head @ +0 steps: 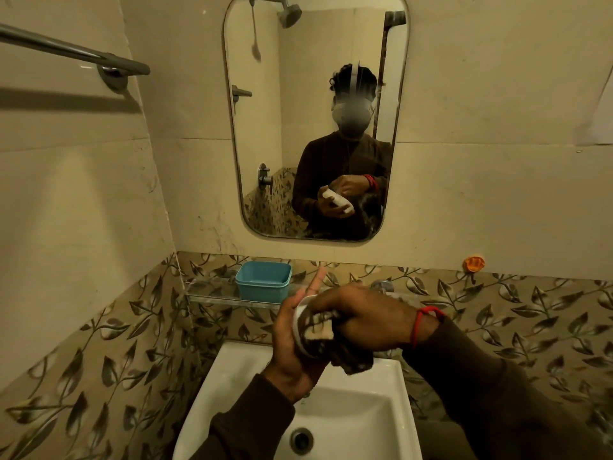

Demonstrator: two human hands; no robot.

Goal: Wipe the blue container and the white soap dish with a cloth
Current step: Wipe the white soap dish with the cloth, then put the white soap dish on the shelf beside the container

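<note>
My left hand [292, 346] holds the white soap dish [318, 333] tilted on its edge above the sink. My right hand [361, 317] presses a dark cloth [351, 358] into the dish, so most of the dish is covered. Part of the cloth hangs down below my hands. The blue container [263, 281] stands upright and uncovered on the glass shelf [212, 297] behind my hands, apart from them. The mirror shows the same grip from the other side.
A white sink [365, 410] with a metal drain [301, 440] lies below my hands. A mirror [315, 121] hangs above the shelf. A towel bar [73, 54] juts from the left wall. An orange hook [474, 263] is on the right wall.
</note>
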